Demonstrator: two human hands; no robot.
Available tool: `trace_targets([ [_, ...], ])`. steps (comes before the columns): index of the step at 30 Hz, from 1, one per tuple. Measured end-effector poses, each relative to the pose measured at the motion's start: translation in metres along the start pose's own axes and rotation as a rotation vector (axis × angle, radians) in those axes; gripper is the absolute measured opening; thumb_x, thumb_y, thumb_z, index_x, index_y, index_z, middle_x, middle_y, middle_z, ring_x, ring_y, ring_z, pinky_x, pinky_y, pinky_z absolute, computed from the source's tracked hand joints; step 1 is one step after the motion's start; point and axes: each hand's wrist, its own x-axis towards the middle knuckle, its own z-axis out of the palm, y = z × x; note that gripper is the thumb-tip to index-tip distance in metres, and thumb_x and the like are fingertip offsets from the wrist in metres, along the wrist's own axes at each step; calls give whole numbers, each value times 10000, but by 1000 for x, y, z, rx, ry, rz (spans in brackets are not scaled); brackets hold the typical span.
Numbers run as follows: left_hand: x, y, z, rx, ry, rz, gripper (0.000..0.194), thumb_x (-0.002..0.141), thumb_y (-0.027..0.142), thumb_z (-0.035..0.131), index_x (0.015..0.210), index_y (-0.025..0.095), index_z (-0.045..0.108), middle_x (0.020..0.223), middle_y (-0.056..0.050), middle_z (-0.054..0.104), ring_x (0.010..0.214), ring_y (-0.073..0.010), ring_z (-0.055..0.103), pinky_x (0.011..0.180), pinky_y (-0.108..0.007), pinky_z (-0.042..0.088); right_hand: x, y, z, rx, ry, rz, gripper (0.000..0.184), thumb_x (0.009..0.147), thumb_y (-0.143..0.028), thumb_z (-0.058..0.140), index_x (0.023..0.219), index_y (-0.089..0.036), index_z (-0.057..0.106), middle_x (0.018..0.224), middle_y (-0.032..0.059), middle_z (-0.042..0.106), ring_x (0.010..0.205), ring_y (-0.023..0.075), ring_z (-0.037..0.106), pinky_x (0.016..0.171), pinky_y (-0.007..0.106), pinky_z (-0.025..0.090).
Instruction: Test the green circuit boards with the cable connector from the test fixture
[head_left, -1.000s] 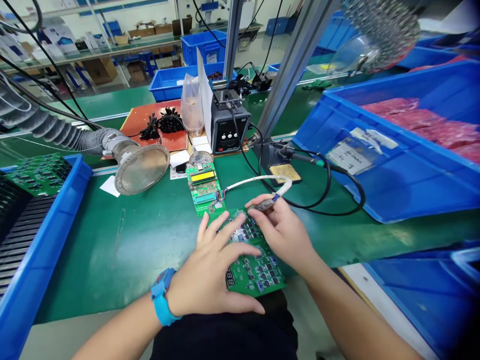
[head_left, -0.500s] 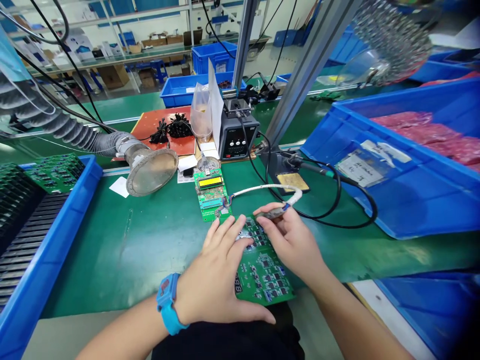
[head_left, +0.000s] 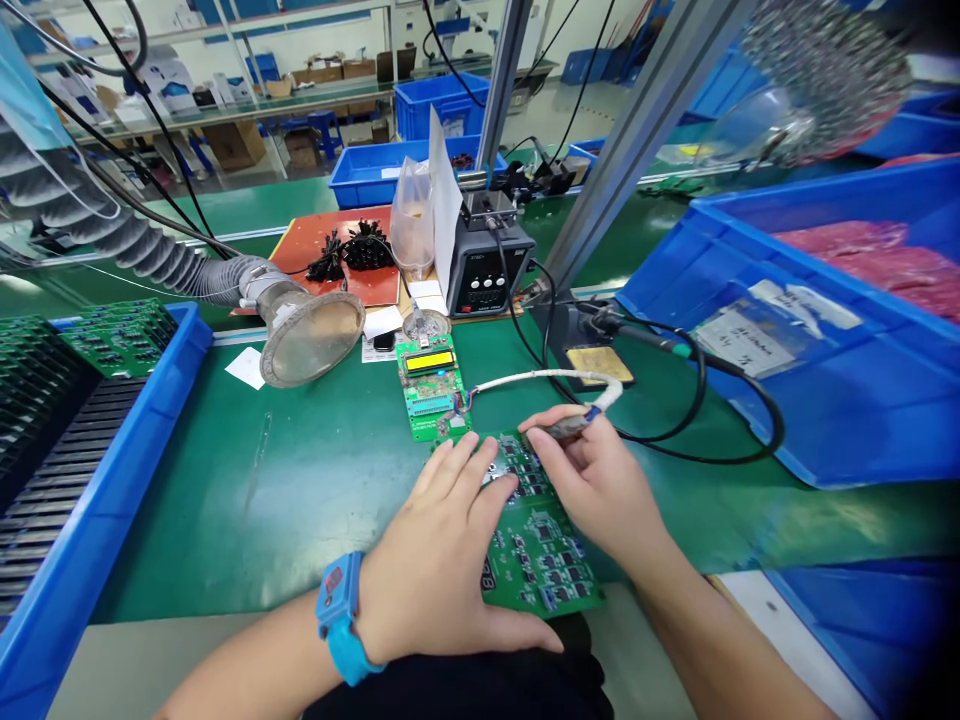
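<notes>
A green circuit board with many small chips and a digit display lies at the bench's front edge. My left hand rests flat across its left side, fingers spread, covering part of it. In my right hand is a grey pen-like probe, pinched near the board's far edge; its tip is hidden by my fingers. A white-sleeved cable runs from the probe to a small green programmer board with a yellow lit display, just beyond the circuit board.
A blue bin with upright circuit boards stands left. A fume hose hangs over the bench. Behind are a soldering station and an iron in its stand; its black cable loops rightward. A large blue bin holds pink bags.
The whole view has shifted slightly, so things sit a little further right. A small blue light now shows beside the yellow display. Both hands keep about the same places on the board.
</notes>
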Motion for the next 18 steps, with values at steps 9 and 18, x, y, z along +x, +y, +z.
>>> trace_targets([
  [9, 1, -1, 1, 2, -25, -7, 1055, 583, 658, 786, 1373, 74, 401, 1514, -209, 242, 1417, -390, 113, 1136, -621, 189, -1, 1, -4, 33, -30, 30, 139, 890, -351, 570, 939, -222, 552, 891, 50, 650, 717, 171, 610, 651, 285, 519],
  [18, 2, -1, 1, 28, -48, -12, 1062, 605, 687, 755, 1387, 78, 374, 1519, -207, 232, 1418, -391, 117, 1131, -632, 185, -2, 1, -3, 65, -33, 56, 123, 891, -335, 561, 941, -223, 546, 895, 46, 646, 761, 181, 618, 703, 307, 519],
])
